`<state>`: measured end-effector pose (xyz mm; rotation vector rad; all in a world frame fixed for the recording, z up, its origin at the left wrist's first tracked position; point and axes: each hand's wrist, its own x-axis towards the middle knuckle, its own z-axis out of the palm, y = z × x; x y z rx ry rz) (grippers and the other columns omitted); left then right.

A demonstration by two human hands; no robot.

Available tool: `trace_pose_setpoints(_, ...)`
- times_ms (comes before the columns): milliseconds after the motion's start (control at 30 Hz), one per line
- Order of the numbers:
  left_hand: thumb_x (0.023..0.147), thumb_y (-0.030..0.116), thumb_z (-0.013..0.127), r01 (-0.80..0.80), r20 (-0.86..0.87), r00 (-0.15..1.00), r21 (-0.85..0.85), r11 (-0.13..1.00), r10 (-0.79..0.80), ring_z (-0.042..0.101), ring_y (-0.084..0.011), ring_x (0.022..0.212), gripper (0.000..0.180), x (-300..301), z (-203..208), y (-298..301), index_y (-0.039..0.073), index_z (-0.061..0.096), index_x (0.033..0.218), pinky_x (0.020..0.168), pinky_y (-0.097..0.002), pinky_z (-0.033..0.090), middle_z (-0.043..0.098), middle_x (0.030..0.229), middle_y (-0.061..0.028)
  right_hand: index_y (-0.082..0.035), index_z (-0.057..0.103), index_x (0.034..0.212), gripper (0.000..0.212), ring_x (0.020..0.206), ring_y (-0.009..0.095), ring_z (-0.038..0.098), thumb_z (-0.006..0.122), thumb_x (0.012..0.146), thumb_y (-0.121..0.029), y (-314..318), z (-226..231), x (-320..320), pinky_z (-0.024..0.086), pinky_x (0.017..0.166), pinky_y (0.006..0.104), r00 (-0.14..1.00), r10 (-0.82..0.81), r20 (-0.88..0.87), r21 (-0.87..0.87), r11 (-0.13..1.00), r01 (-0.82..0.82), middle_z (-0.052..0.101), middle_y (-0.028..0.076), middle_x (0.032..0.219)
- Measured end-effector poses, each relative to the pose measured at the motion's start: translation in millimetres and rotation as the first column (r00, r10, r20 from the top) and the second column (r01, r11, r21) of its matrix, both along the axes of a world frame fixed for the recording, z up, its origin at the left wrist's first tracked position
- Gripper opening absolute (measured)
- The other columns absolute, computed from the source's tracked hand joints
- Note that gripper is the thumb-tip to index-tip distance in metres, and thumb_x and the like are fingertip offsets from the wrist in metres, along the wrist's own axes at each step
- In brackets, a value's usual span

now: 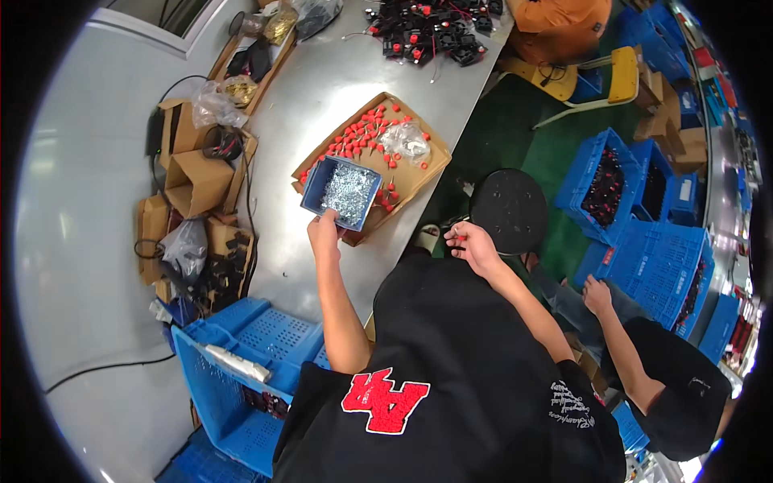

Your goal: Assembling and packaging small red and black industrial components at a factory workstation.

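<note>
My left hand (325, 232) grips the near rim of a small blue bin (310, 196), thumb over the edge. Many small silvery metal pieces (348, 191), too fine to tell apart, lie in the bin. It is held over the near left part of a shallow cardboard tray (437, 167). Red-capped parts (352, 145) and a crumpled clear plastic bag (405, 142) lie in that tray. Off the table's right edge, my right hand (475, 247) is raised with its fingers curled together; whatever is between the fingertips is too small to make out.
Black parts with red pieces (435, 32) are heaped at the table's (282, 121) far end. Cardboard boxes (197, 177) line its left side. A blue crate (241, 338) stands near left. Right of the table are a round black stool (509, 211), more crates (600, 181) and a co-worker's arm (620, 338).
</note>
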<state>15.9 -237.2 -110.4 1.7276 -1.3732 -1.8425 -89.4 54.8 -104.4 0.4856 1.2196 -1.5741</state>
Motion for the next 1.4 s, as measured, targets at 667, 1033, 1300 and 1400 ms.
trace_pose_setpoints(667, 0.068, 0.007, 0.056, -0.518, -0.091, 0.855, -0.104, 0.849, 0.510, 0.054, -0.0176, 0.064, 0.021, 101, -3, 74, 0.005, 0.048, 0.087, 0.054, -0.0311, 0.046, 0.052, 0.079, -0.0062, 0.001, 0.047, 0.107, 0.039, 0.087, 0.041, 0.064, 0.060, 0.084, -0.027, -143, -11, -121, 0.052, 0.075, 0.0481, 0.063, 0.851, -0.521, 0.850, 0.524, -0.055, 0.066, 0.024, 0.091)
trace_pose_setpoints(1033, 0.078, 0.013, 0.058, -0.656, -0.036, 0.751, -0.156, 0.739, 0.659, 0.058, -0.0258, 0.090, 0.035, 167, -60, 44, -0.005, 0.046, 0.106, 0.073, -0.0398, 0.049, 0.057, 0.101, -0.0170, 0.000, 0.058, 0.086, 0.023, 0.075, 0.041, 0.059, 0.054, 0.087, -0.022, -163, 15, -121, 0.046, 0.066, 0.0482, -0.182, 0.544, -0.819, 0.553, 0.833, 0.002, 0.061, 0.022, 0.080)
trace_pose_setpoints(1300, 0.080, 0.025, 0.063, 0.266, 0.693, 0.495, -0.696, 0.667, 0.525, 0.054, -0.0403, 0.094, 0.046, 153, -25, 53, -0.012, 0.048, 0.102, 0.085, -0.0462, 0.041, 0.055, 0.099, -0.0274, 0.000, 0.057, 0.087, 0.020, 0.070, 0.038, 0.058, 0.054, 0.090, -0.020, -171, 50, -97, 0.045, 0.063, 0.0425, -0.262, 0.420, -0.869, 0.436, 0.900, -0.004, 0.058, 0.019, 0.075)
trace_pose_setpoints(1400, 0.084, 0.044, 0.062, 0.139, 0.480, 0.869, -0.465, 0.875, 0.117, 0.056, -0.0367, 0.092, 0.061, 128, 2, 48, -0.010, 0.046, 0.106, 0.080, -0.0456, 0.046, 0.055, 0.105, -0.0259, -0.001, 0.057, 0.087, 0.016, 0.069, 0.037, 0.058, 0.055, 0.089, -0.017, -173, 65, -84, 0.045, 0.061, 0.0415, -0.258, 0.441, -0.860, 0.451, 0.892, 0.019, 0.057, 0.018, 0.075)
